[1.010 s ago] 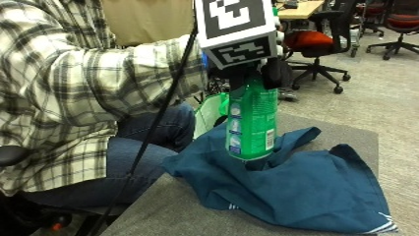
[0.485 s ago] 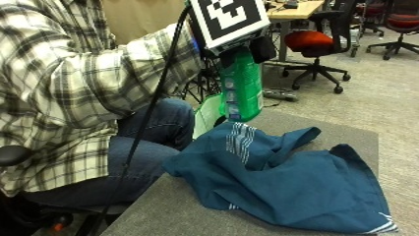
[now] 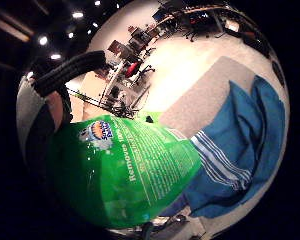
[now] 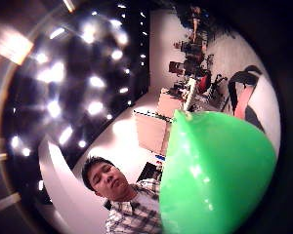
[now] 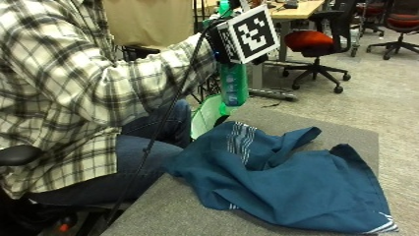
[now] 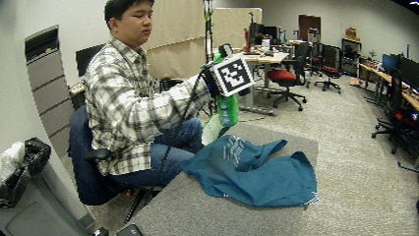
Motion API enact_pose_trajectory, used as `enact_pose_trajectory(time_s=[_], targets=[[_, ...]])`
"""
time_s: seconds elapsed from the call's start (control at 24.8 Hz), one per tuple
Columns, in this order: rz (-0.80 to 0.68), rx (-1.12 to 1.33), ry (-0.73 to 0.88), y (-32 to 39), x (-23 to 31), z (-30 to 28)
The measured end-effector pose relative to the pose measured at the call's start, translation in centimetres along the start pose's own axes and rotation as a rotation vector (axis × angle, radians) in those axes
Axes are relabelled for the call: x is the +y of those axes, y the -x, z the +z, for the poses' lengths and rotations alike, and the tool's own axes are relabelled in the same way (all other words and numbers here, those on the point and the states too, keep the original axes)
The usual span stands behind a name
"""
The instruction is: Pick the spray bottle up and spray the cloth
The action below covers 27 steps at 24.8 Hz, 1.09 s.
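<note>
The gloved right hand (image 5: pixel 219 42) grips the green spray bottle (image 5: pixel 233 83) and holds it upright in the air, above the crumpled blue cloth (image 5: pixel 288 179) on the grey surface (image 5: pixel 353 132).

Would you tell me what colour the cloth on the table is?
Teal blue, with pale stripes near one edge; the cloth shows best in the outside view.

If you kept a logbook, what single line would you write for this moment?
right hand: holds spray bottle raised above table | cloth: rumpled on table, under bottle | spraying: not visible
</note>
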State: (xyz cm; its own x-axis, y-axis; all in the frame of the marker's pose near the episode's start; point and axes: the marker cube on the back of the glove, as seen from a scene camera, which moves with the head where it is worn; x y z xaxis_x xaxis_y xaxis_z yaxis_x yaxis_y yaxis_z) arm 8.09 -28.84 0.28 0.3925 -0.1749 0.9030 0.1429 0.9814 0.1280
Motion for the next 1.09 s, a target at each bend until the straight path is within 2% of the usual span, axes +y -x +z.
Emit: enact_pose_trajectory(time_s=[0.08, 0.24, 0.61, 1.09], targets=[[-0.018, -0.032, 0.039, -0.3, -2.3, 3.5], [-0.016, -0.035, 0.043, -1.8, -3.9, 5.4], [0.034, -0.051, -0.074, -7.7, -7.6, 7.1], [0.098, 0.002, -0.115, -12.0, -9.2, 7.2]])
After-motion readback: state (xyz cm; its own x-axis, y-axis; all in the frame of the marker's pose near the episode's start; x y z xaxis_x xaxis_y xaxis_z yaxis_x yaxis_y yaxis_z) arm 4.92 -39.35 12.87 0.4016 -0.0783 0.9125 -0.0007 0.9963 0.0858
